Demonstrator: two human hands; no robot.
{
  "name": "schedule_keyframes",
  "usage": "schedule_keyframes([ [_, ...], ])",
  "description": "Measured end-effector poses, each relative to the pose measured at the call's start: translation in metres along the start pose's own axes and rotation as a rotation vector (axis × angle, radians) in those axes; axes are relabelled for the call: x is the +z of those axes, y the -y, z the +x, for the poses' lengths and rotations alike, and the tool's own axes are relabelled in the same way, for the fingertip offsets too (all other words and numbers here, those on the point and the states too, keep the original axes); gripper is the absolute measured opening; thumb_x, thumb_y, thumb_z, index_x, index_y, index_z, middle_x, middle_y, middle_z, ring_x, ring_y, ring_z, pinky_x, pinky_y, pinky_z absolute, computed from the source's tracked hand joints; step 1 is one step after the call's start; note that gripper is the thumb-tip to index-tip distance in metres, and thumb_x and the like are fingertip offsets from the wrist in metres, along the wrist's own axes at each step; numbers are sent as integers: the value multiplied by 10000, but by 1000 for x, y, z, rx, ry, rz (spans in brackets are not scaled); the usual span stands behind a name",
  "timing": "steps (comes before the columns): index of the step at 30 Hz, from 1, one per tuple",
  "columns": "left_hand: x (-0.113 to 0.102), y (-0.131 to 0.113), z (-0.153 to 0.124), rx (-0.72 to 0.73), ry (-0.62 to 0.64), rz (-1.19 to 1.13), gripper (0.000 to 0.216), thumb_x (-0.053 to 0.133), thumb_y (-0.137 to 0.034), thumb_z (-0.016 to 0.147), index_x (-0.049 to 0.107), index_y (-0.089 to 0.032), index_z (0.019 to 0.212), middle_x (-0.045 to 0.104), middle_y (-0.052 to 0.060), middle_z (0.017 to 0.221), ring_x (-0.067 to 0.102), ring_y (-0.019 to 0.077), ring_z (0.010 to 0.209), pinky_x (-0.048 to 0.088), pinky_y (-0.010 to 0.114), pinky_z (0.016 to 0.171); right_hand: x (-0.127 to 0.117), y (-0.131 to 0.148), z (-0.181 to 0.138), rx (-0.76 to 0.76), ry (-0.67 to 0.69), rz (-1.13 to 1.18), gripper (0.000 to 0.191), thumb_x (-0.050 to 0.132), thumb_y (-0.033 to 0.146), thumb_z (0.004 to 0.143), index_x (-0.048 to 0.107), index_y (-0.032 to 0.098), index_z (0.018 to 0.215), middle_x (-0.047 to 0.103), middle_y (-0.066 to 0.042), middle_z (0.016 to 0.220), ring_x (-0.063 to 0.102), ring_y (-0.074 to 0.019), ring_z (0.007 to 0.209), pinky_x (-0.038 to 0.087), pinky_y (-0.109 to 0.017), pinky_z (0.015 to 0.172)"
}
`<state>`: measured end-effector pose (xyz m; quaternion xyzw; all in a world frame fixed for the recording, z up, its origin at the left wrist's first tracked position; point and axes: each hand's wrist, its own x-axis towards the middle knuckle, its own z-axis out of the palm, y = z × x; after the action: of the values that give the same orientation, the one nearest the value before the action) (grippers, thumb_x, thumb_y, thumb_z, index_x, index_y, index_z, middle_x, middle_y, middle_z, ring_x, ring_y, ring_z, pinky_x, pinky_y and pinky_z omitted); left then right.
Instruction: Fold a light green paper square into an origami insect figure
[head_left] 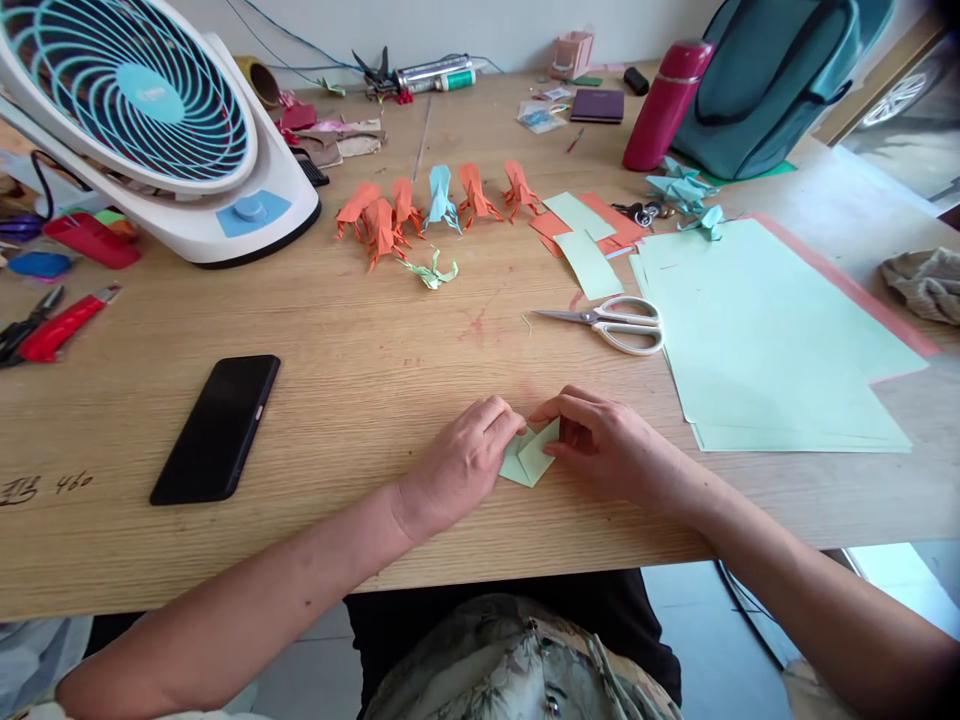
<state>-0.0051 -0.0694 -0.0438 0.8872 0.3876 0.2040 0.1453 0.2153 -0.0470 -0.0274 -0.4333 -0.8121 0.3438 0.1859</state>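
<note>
A small piece of folded pale green paper (534, 462) lies near the table's front edge, between my hands. My left hand (466, 455) is closed, its fingertips pressing on the paper's left side. On the other side, my right hand (606, 437) pinches the raised right flap between thumb and fingers. The lower point of the paper faces me, and part of its upper edge is hidden by my fingers. Beyond my right hand lie scissors (616, 322) with white handles, their blades pointing left.
Large green sheets (780, 340) cover the right side. Folded orange paper figures (381, 228), a blue one (441, 196) and a green one (431, 270) stand farther back. A black phone (217, 428) and a fan (255, 160) are left; a pink bottle (667, 105) stands back right.
</note>
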Motion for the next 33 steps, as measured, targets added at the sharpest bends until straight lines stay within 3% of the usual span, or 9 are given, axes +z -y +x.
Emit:
schedule_keyframes([
  [5, -8, -9, 1, -101, 38, -61, 101, 575, -163, 941, 562, -177, 1040, 590, 63, 1040, 578, 211, 970, 528, 385, 883, -1, -2, -1, 9, -4, 62, 187, 607, 100, 844, 672, 206, 984, 641, 0, 860, 559, -98, 649, 448, -233, 614],
  [7, -7, -11, 0, -116, 46, -65, 151, 667, -217, 902, 573, -179, 1013, 586, 64, 1043, 578, 219, 972, 527, 395, 883, 0, -1, -2, 1, 11, 69, 167, 624, 107, 835, 668, 203, 965, 649, -2, 869, 564, -95, 648, 444, -227, 604],
  [12, -3, -14, -1, -116, 33, -72, 142, 713, -197, 873, 587, -179, 934, 586, 55, 1022, 566, 212, 969, 516, 375, 891, 3, 2, -3, -35, 46, -65, 151, 658, 105, 836, 676, 206, 946, 634, 10, 832, 567, -106, 674, 423, -242, 645],
  [17, -5, -13, -2, -93, 48, -70, 254, 758, -198, 839, 609, -162, 1042, 592, 59, 1043, 557, 224, 992, 506, 384, 903, 4, 7, -6, -72, 78, -171, 117, 673, 93, 827, 644, 195, 875, 625, 13, 805, 576, -127, 716, 410, -267, 704],
  [20, -6, -12, -4, -55, 33, -65, 163, 729, -198, 866, 628, -169, 990, 593, 53, 1021, 553, 218, 986, 504, 373, 903, 4, 11, -9, -100, 75, -216, 115, 630, 76, 859, 622, 191, 860, 638, -6, 841, 586, -145, 757, 415, -273, 713],
  [25, -3, -8, -6, 12, -38, -42, 17, 626, -165, 941, 624, -156, 955, 625, 67, 1042, 556, 206, 987, 511, 345, 892, 7, 11, -14, -248, -45, -412, 119, 541, 136, 947, 609, 185, 863, 605, -39, 830, 543, -174, 745, 408, -300, 694],
  [33, -1, -10, -9, 107, -84, 18, 121, 537, -119, 986, 656, -140, 981, 685, 65, 1003, 606, 178, 930, 542, 322, 848, 18, 0, -37, -416, -200, -560, 182, 463, 112, 998, 639, 156, 980, 661, -68, 907, 517, -177, 740, 399, -314, 697],
])
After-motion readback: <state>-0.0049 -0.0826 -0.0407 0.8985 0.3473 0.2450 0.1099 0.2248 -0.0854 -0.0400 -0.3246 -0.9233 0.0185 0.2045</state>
